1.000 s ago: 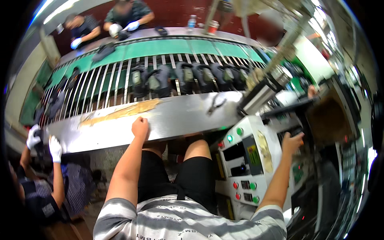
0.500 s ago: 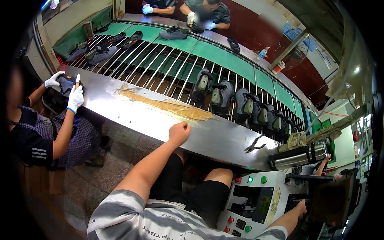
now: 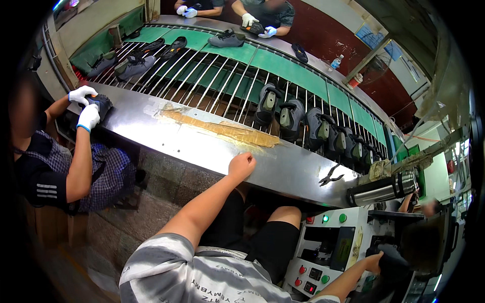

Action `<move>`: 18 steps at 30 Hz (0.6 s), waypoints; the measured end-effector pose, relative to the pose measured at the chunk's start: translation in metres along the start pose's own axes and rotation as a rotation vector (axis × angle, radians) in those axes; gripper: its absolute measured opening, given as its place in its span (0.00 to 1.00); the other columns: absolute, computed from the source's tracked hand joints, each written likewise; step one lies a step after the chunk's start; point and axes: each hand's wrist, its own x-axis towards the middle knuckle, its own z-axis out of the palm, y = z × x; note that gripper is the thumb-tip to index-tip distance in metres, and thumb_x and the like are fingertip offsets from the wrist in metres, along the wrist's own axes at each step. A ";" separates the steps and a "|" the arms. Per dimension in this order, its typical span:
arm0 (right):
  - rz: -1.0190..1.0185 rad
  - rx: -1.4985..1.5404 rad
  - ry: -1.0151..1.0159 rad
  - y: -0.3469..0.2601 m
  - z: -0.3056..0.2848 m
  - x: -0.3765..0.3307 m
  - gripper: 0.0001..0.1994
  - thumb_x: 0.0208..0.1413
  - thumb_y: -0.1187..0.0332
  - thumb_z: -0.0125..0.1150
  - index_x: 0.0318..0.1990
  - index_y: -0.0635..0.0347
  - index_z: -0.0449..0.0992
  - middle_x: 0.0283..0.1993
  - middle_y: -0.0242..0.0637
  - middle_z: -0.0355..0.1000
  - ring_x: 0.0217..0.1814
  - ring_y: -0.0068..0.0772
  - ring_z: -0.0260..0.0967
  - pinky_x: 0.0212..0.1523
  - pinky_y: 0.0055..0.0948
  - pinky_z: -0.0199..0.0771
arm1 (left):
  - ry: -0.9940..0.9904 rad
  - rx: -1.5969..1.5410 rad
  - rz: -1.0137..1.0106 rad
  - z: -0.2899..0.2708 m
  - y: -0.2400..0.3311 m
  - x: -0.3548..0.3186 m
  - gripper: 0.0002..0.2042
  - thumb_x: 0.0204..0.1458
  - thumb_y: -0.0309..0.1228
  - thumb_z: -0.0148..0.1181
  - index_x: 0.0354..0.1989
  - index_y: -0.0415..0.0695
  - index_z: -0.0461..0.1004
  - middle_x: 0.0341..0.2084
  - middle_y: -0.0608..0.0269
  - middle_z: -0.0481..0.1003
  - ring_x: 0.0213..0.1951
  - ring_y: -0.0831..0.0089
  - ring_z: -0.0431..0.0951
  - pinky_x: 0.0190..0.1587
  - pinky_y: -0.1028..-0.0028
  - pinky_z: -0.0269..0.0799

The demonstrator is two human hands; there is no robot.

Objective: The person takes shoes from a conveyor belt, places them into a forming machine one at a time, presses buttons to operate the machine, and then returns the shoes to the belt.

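Note:
My left hand [image 3: 242,165] is curled into a loose fist, resting on the front edge of the steel bench [image 3: 202,156]; nothing shows in it. At the lower right, my right hand [image 3: 374,263] grips a dark grey shoe [image 3: 393,260] beside the white machine; its fingers are partly hidden. Several grey shoes [image 3: 292,119] on lasts stand in a row along the bar conveyor [image 3: 222,76] beyond the bench. Black-handled pliers [image 3: 331,175] lie on the bench to the right of my left hand.
A steel flask [image 3: 381,188] lies at the bench's right end, above the machine's control panel [image 3: 331,247]. At the left, a gloved co-worker handles a dark shoe [image 3: 102,105]. Across the conveyor two more people work, one on a shoe [image 3: 252,28]. A bottle [image 3: 337,62] stands there.
My right hand has come back toward me, a dark shoe now showing in it. My left fist stays on the bench edge. The left co-worker's upright white-tipped tool no longer shows. The view has shifted slightly.

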 end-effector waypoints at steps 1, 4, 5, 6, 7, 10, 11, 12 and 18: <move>-0.009 0.052 -0.022 0.019 0.002 0.011 0.29 0.43 0.60 0.74 0.46 0.75 0.70 0.49 0.55 0.72 0.46 0.50 0.73 0.43 0.46 0.75 | -0.057 -0.062 -0.044 0.004 0.007 -0.002 0.09 0.48 0.35 0.55 0.26 0.44 0.77 0.22 0.53 0.76 0.29 0.53 0.77 0.33 0.62 0.72; 0.021 0.360 -0.305 -0.001 -0.010 -0.038 0.24 0.49 0.59 0.68 0.47 0.70 0.72 0.50 0.48 0.73 0.48 0.44 0.72 0.48 0.43 0.71 | -0.367 -0.559 -0.207 0.018 0.015 -0.025 0.09 0.49 0.33 0.61 0.34 0.42 0.77 0.28 0.61 0.78 0.35 0.72 0.78 0.39 0.71 0.72; 0.146 0.516 -0.403 -0.004 -0.008 -0.052 0.24 0.50 0.58 0.65 0.47 0.69 0.72 0.51 0.46 0.73 0.49 0.43 0.71 0.49 0.42 0.70 | -0.501 -0.584 -0.200 0.024 0.027 -0.041 0.07 0.52 0.29 0.61 0.37 0.42 0.76 0.30 0.68 0.76 0.35 0.79 0.74 0.39 0.76 0.71; 0.271 0.665 -0.513 -0.013 -0.010 -0.078 0.24 0.51 0.57 0.63 0.48 0.68 0.72 0.51 0.44 0.73 0.51 0.41 0.70 0.50 0.41 0.69 | -0.641 -0.721 -0.207 0.018 0.047 -0.058 0.11 0.53 0.30 0.62 0.43 0.41 0.75 0.36 0.65 0.77 0.41 0.78 0.75 0.47 0.75 0.71; 0.432 0.821 -0.664 -0.015 -0.007 -0.101 0.23 0.52 0.55 0.60 0.48 0.66 0.73 0.51 0.44 0.73 0.50 0.40 0.70 0.52 0.40 0.69 | -0.775 -0.894 -0.285 0.012 0.066 -0.071 0.16 0.54 0.31 0.63 0.50 0.41 0.73 0.42 0.63 0.76 0.48 0.75 0.74 0.55 0.74 0.68; 0.606 1.064 -1.118 -0.041 -0.010 -0.198 0.25 0.54 0.50 0.51 0.50 0.62 0.72 0.51 0.40 0.73 0.54 0.40 0.69 0.58 0.42 0.66 | -0.958 -1.101 -0.150 0.004 0.105 -0.084 0.32 0.51 0.39 0.66 0.63 0.42 0.62 0.57 0.58 0.68 0.57 0.67 0.70 0.60 0.68 0.64; 0.743 1.005 -1.211 -0.068 -0.025 -0.235 0.27 0.50 0.55 0.49 0.53 0.65 0.71 0.54 0.42 0.71 0.55 0.44 0.68 0.60 0.44 0.66 | -0.943 -1.195 -0.128 -0.005 0.118 -0.079 0.34 0.50 0.41 0.67 0.63 0.42 0.61 0.58 0.58 0.67 0.57 0.66 0.69 0.60 0.67 0.63; 0.781 0.968 -1.312 -0.093 -0.042 -0.272 0.29 0.46 0.57 0.50 0.55 0.65 0.69 0.55 0.43 0.70 0.57 0.44 0.68 0.62 0.44 0.64 | -0.931 -1.291 -0.102 -0.014 0.133 -0.072 0.37 0.48 0.43 0.68 0.64 0.41 0.60 0.59 0.58 0.66 0.58 0.65 0.69 0.61 0.66 0.63; 0.048 0.717 -2.050 -0.171 -0.050 -0.378 0.17 0.51 0.72 0.61 0.49 0.69 0.75 0.48 0.38 0.74 0.51 0.26 0.69 0.55 0.28 0.65 | -0.484 -1.528 -0.196 -0.124 0.098 -0.018 0.36 0.41 0.42 0.66 0.58 0.36 0.62 0.48 0.50 0.73 0.45 0.59 0.78 0.46 0.63 0.78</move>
